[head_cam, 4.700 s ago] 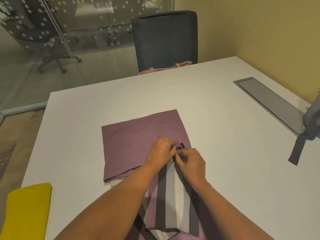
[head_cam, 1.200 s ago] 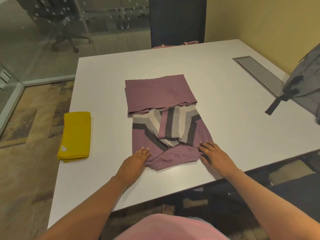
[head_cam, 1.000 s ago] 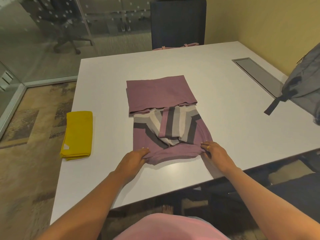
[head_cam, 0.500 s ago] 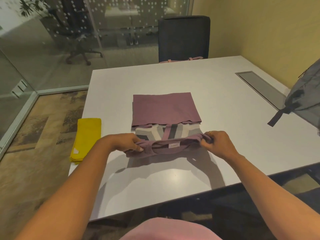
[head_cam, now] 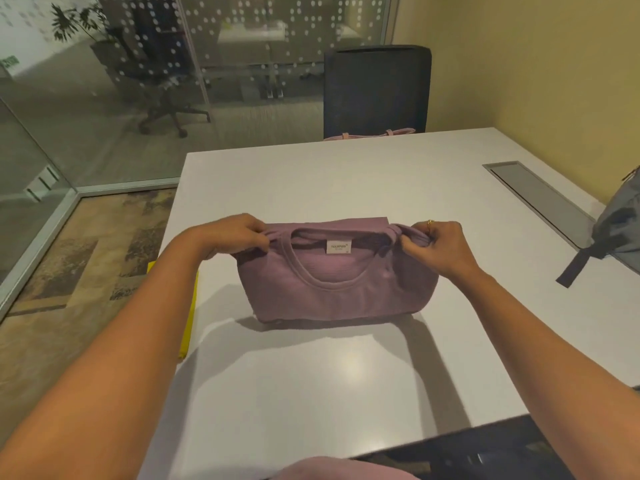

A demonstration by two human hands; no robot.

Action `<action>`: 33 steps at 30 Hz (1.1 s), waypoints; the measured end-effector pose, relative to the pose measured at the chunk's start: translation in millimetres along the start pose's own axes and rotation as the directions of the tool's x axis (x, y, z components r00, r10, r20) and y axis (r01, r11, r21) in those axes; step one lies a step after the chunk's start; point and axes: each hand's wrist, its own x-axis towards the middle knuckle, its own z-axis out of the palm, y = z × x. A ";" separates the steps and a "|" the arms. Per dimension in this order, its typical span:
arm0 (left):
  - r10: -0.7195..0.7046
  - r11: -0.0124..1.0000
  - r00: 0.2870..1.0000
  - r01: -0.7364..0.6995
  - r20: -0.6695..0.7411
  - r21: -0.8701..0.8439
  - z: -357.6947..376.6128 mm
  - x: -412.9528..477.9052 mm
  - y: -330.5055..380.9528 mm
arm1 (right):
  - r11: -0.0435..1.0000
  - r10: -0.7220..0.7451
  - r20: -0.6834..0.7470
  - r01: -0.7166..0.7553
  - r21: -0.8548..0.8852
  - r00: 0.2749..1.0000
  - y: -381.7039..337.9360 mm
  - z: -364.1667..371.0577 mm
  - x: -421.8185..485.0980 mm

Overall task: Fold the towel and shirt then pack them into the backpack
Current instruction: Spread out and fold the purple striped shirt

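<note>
Mauve knit fabric, soft and finely ribbed, makes up the shirt (head_cam: pixel 332 289), which sits near the middle of the smooth white table (head_cam: pixel 346 393). Its collar end is lifted and carried over the folded body below, so the rounded neckline and a small white label (head_cam: pixel 339 246) face the camera. The left hand (head_cam: pixel 235 239) pinches the shoulder seam at one end of the collar between thumb and fingers, and the right hand (head_cam: pixel 438 245) grips the opposite shoulder, where the cloth bunches into a thick roll; a gold ring (head_cam: pixel 430 222) shows on one of its fingers. The lower part of the shirt rests on the table as a rounded, slightly puffed bundle with a shadow beneath it.

At the table's left edge lies the yellow towel (head_cam: pixel 189 320), flat and mostly hidden behind the left forearm. At the far right the grey backpack (head_cam: pixel 620 233) stands partly out of frame, with a dark webbing strap (head_cam: pixel 576 268) trailing onto the tabletop beside a long grey recessed panel (head_cam: pixel 536 199). A black mesh-backed chair (head_cam: pixel 377 88) stands at the far side.
</note>
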 end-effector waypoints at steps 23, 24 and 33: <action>0.004 1.000 0.787 -0.021 -0.617 -0.020 114.8 127.3 -42.2 | 0.976 0.153 0.111 -0.132 -0.173 0.982 62.5 123.2 72.0; -0.002 0.997 0.834 0.041 -0.552 0.058 124.3 129.1 -47.3 | 0.967 0.127 0.147 -0.090 -0.237 0.981 68.9 130.3 65.9; -0.027 0.914 0.926 0.175 -0.376 0.367 141.0 135.9 -79.9 | 0.899 0.126 0.269 0.005 -0.439 0.955 93.5 149.0 50.7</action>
